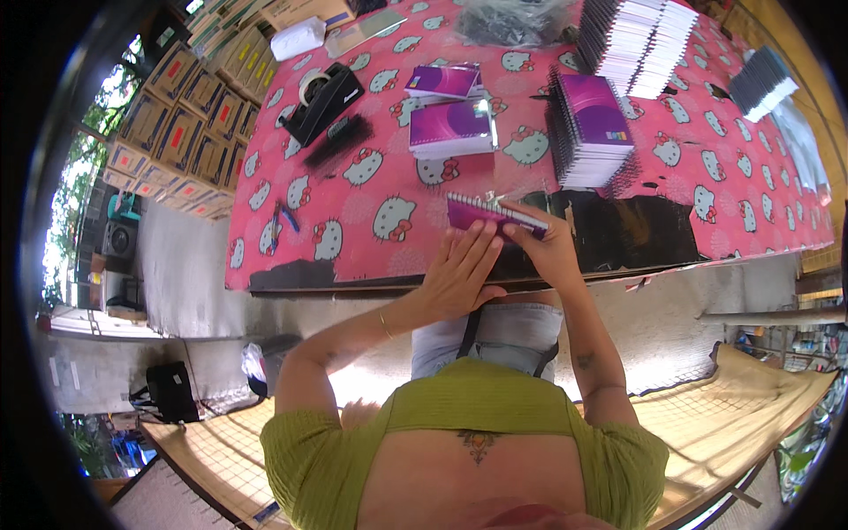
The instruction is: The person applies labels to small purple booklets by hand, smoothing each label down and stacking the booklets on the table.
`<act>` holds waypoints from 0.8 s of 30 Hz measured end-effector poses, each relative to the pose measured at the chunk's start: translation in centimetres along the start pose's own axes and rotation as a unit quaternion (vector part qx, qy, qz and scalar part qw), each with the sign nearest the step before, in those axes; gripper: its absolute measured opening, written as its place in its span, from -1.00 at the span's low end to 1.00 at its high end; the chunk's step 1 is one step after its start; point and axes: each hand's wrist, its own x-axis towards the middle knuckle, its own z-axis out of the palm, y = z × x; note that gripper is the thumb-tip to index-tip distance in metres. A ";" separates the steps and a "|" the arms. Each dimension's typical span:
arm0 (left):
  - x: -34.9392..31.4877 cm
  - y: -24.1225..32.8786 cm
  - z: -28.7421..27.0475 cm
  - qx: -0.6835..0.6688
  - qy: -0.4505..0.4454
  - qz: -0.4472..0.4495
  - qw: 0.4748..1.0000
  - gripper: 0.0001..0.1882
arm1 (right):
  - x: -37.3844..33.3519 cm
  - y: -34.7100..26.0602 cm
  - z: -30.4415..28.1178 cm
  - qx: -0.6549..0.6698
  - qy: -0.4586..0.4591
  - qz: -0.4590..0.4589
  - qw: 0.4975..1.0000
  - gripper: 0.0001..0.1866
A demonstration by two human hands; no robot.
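A purple spiral notebook (468, 214) with a white wire coil along its far edge is at the table's near edge, in front of me. My left hand (461, 268) lies on its cover with the fingers stretched out flat. Its right end is gripped by my right hand (549, 249), thumb on top and fingers partly hidden. Just beyond stand two small stacks of purple notebooks, the nearer stack (449, 128) and the farther stack (443, 81). A taller stack of purple spiral notebooks (594, 119) rises to the right.
On the pink patterned table cover (371, 252) are a black tape dispenser (325, 102), a dark brush-like object (340, 141) and blue-handled pliers (284, 221). Tall white-paged stacks (636, 44), a plastic bag (512, 19) and a dark stack (761, 84) sit farther off. Cardboard boxes (181, 119) are piled left.
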 end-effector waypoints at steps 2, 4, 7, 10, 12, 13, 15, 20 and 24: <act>3.2 -1.7 -1.4 0.022 -0.008 -0.049 0.999 -0.24 | 0.4 0.7 -0.9 -0.075 -0.029 -0.013 0.997 -0.64; 6.4 -2.9 -4.0 0.003 -0.124 -0.082 0.989 -0.27 | 0.4 2.5 -1.0 -0.061 -0.039 -0.016 0.997 -0.68; 7.7 -3.8 -4.6 -0.006 -0.245 -0.061 0.968 -0.27 | 0.5 3.1 -1.6 -0.070 -0.071 0.030 0.995 -0.67; 4.4 -1.9 -1.7 0.069 -0.060 -0.020 0.996 -0.22 | 0.7 3.2 -1.2 -0.088 -0.081 0.030 0.992 -0.65; 1.5 -0.4 0.3 0.035 -0.033 -0.018 0.999 -0.17 | 0.7 3.1 -0.7 -0.085 -0.063 -0.009 0.994 -0.65; 1.4 -0.8 0.7 0.056 -0.043 -0.012 0.997 -0.15 | 0.8 3.0 -0.5 -0.084 -0.055 -0.028 0.995 -0.65; 3.3 -1.1 -0.6 0.092 -0.071 -0.004 0.993 -0.10 | 0.5 3.0 -1.0 -0.119 -0.058 -0.018 0.991 -0.67; 1.3 -0.3 1.5 0.044 -0.074 -0.035 0.996 -0.09 | 0.7 4.0 -1.0 -0.101 -0.049 0.005 0.994 -0.68; 5.1 -0.9 -0.1 0.026 -0.064 -0.087 0.994 -0.05 | 0.9 3.7 -0.7 -0.130 -0.036 -0.026 0.991 -0.65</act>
